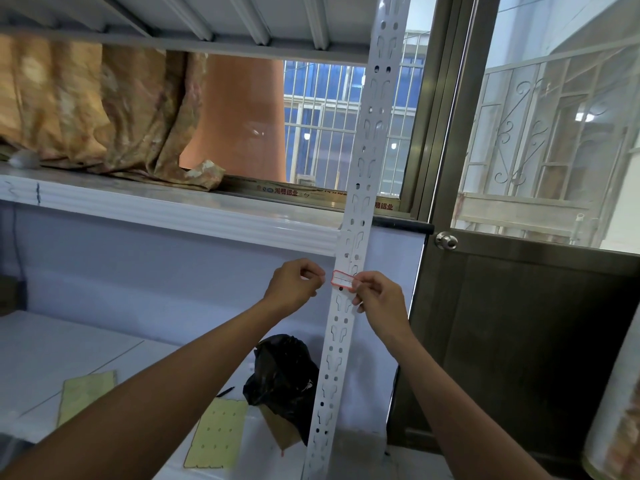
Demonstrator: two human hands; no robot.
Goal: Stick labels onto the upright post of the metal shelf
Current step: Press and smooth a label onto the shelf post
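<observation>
My right hand (pixel 379 299) pinches the red-edged label (pixel 342 279) against the post (pixel 360 211); my left hand (pixel 294 282) curls just beside it, fingertips together, and whether it's holding anything, I can't tell.

Storage corner in a residential building, by the look of it. White slotted metal shelf post (pixel 360 209) with a grey ribbed metal shelf board (pixel 207 26) overhead. Bundled tan patterned curtain (pixel 104 109) dumped on the white moulded ledge (pixel 173 209). Window with white security bars (pixel 329 126). Brown metal door (pixel 519 341) with a round steel knob (pixel 446 241). Crumpled black plastic bag (pixel 280 372) near the right edge of the lower white shelf board (pixel 69 341).
</observation>
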